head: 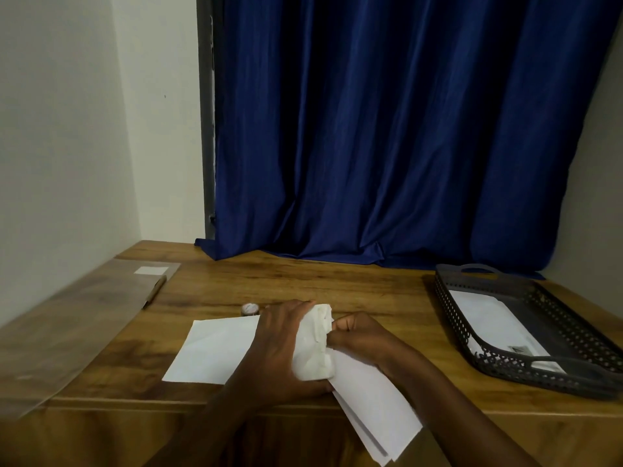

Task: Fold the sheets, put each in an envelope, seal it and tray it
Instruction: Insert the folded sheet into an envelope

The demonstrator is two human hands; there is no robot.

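Observation:
A white sheet [212, 352] lies flat on the wooden table [337, 284] near the front edge. My left hand [273, 352] rests on its right part and holds a crumpled white tissue or cloth [315, 345] against a white envelope or folded sheet [374, 409] that sticks out over the table's front edge. My right hand [360, 335] is curled beside the tissue, its fingers pinching the top of that paper. A dark perforated tray [451, 311] at the right holds white envelopes [488, 321].
A small round glue pot [249, 309] stands just behind my left hand. A clear plastic sleeve [84, 315] with a pen [155, 290] lies at the far left. A blue curtain [387, 129] hangs behind the table, its hem on the tabletop.

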